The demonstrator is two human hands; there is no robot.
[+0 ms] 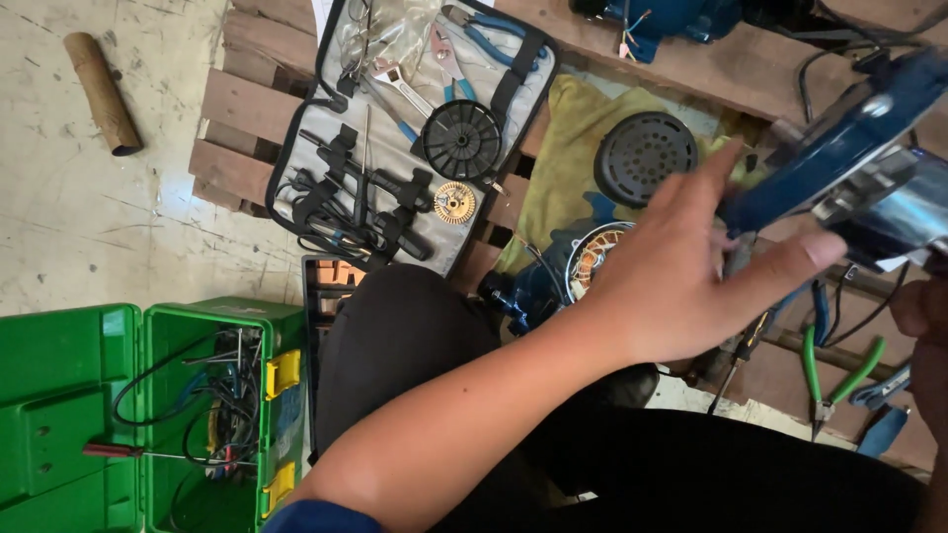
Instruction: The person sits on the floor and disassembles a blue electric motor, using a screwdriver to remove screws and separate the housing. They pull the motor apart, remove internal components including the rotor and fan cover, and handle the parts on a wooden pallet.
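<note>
My left hand [681, 286] reaches across my dark-trousered lap to the upper right. Its fingers and thumb grip a blue motor end part [839, 148] with a shiny metal piece [894, 207] on it, held up in the air. Only a sliver of my right hand [926, 326] shows at the right edge, just below that part; its grip is hidden. Under my left hand lies a blue motor body with copper windings [592, 259] on a yellow-green cloth [568, 148]. A black grille cover [642, 153] rests on the cloth.
An open grey tool pouch [296, 138] on a wooden pallet [237, 109] holds a black fan wheel [461, 138], a brass toothed disc [454, 202], a wrench and pliers. An open green toolbox [69, 395] stands lower left. Green-handled pliers [834, 380] lie right. A cardboard tube [102, 94] lies on the floor.
</note>
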